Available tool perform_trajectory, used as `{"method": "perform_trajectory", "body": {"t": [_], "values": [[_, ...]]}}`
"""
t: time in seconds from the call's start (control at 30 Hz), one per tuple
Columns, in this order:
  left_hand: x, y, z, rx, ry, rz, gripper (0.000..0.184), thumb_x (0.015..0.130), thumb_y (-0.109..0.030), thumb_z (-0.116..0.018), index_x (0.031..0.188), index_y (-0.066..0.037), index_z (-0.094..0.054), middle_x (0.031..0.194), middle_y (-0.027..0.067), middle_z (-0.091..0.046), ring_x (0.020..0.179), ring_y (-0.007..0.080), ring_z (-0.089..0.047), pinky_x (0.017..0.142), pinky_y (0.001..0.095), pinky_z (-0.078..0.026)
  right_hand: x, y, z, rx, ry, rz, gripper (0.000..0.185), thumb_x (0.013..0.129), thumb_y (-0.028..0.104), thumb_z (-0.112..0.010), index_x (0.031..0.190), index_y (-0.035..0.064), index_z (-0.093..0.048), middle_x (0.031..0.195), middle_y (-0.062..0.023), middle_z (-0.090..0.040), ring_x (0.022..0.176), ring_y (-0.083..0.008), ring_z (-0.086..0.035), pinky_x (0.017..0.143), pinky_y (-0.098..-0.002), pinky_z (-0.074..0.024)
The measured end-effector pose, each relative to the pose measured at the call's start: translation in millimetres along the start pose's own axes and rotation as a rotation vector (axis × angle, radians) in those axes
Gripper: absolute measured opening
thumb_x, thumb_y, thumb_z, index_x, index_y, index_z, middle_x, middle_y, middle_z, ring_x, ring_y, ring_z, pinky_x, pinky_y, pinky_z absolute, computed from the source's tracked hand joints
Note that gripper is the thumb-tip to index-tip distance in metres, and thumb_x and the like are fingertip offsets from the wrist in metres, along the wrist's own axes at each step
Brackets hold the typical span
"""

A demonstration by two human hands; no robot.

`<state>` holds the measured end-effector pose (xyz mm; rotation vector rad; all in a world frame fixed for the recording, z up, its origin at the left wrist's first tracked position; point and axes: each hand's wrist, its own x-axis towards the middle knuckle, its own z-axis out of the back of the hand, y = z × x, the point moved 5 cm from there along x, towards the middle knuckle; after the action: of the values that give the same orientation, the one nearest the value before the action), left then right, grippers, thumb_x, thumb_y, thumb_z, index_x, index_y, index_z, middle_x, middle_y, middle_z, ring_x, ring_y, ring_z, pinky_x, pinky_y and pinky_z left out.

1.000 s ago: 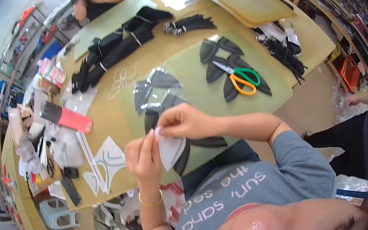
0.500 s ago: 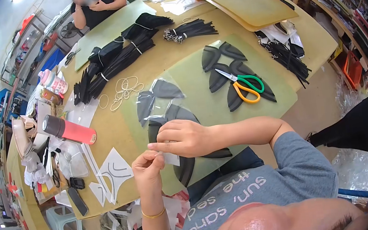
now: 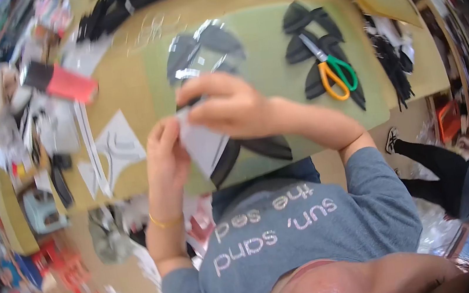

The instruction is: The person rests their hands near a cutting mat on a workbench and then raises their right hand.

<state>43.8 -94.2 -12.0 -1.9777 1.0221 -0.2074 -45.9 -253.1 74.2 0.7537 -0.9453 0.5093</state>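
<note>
Both my hands meet over the near part of the green mat [image 3: 261, 36]. A white pointed sheet [image 3: 206, 149], which looks like paper, hangs between them. My left hand [image 3: 165, 152] is closed, its fingertips pinching at the sheet's left edge. Curled over the top of the sheet, my right hand [image 3: 230, 104] grips it near the upper corner; its fingers are blurred. Beneath lie dark curved padded pieces [image 3: 267, 147], partly covered by the hands and sheet. Farther up the mat, similar pieces lie under shiny clear plastic [image 3: 199, 56].
Scissors [image 3: 328, 72] with orange and green handles rest on more dark pieces at right. White cut patterns [image 3: 120, 142], a pink bottle [image 3: 71, 85] and clutter stand left. Black strip bundles [image 3: 138, 2] lie at the back. Another person's leg [image 3: 426, 160] shows at right.
The view has tipped downward, so the table sits higher in it. The white sheet, mostly hidden before, now shows between my hands, which have moved slightly apart.
</note>
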Motion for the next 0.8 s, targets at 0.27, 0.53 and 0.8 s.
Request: {"method": "perform_trajectory", "body": {"t": [0.27, 0.53, 0.8], "values": [[-53, -76, 45, 1.953, 0.172, -0.067, 0.026, 0.089, -0.019, -0.077, 0.108, -0.002, -0.071, 0.093, 0.0071, -0.071, 0.085, 0.0165, -0.067, 0.073, 0.0337, -0.050, 35, -42, 34, 0.057, 0.382, -0.751, 0.020, 0.090, 0.009, -0.071, 0.108, 0.0016, -0.069, 0.101, -0.0120, -0.071, 0.090, -0.0240, -0.070, 0.086, -0.0356, -0.0558], [12, -37, -5, 0.856, -0.157, -0.434, 0.031, 0.088, -0.016, -0.078, 0.117, -0.005, -0.075, 0.107, 0.0097, -0.071, 0.092, 0.0171, -0.064, 0.078, 0.0305, -0.050, 30, -51, 3, -0.030, 0.312, -0.360, 0.015, 0.091, 0.001, -0.066, 0.106, 0.0015, -0.068, 0.086, -0.0118, -0.069, 0.076, -0.0204, -0.068, 0.069, -0.0300, -0.0538], [13, -50, -36, 1.332, -0.318, -0.912, 0.016, 0.089, -0.017, -0.078, 0.103, -0.012, -0.082, 0.095, 0.0076, -0.067, 0.084, 0.0191, -0.060, 0.076, 0.0306, -0.048, 2, -85, -2, 0.303, 0.014, -0.635, 0.028, 0.091, -0.003, -0.067, 0.119, 0.0012, -0.065, 0.100, -0.0132, -0.069, 0.088, -0.0203, -0.069, 0.081, -0.0287, -0.0539]]}}
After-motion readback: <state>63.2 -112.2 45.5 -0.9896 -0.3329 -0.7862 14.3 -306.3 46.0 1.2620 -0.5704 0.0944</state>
